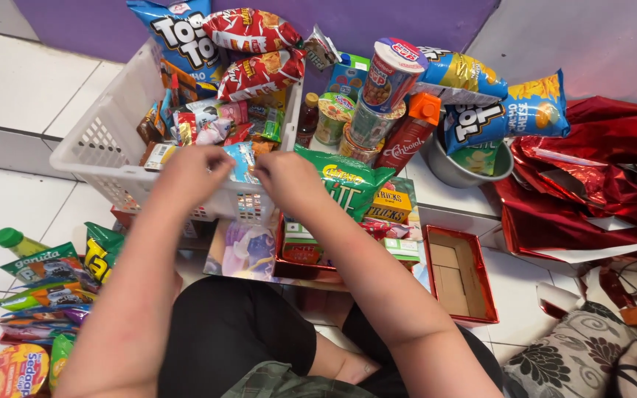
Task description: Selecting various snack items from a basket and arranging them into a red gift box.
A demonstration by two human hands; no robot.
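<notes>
White plastic basket (105, 151) sits on the tiled floor in front of the person, packed with snack packets. Both hands are at its near rim. Left hand (189, 175) and right hand (289, 180) meet over a small light-blue packet (243, 161); the fingertips of each hand pinch it from either side. Backs of the hands face the camera, so the exact finger grip underneath cannot be told. The packet lies at the front of the basket, just above the rim, among other small wrappers.

Blue chip bag (178, 33) and two red chip bags (252, 29) stand at the far end of the basket, leaning on the purple wall. Just right of the basket: noodle cups (388, 74) stacked and tilted, a red bottle with an orange cap (411, 129), and a metal bowl (458, 173) holding blue chip bags.

Green snack bag (348, 184) lies just beside the right wrist, over a red box (296, 258) filled with packets. An open red box (458, 274), bare cardboard inside, lies further right. Red foil wrap (591, 184) is crumpled at far right.

More packets (42, 291) lie by the left elbow.
</notes>
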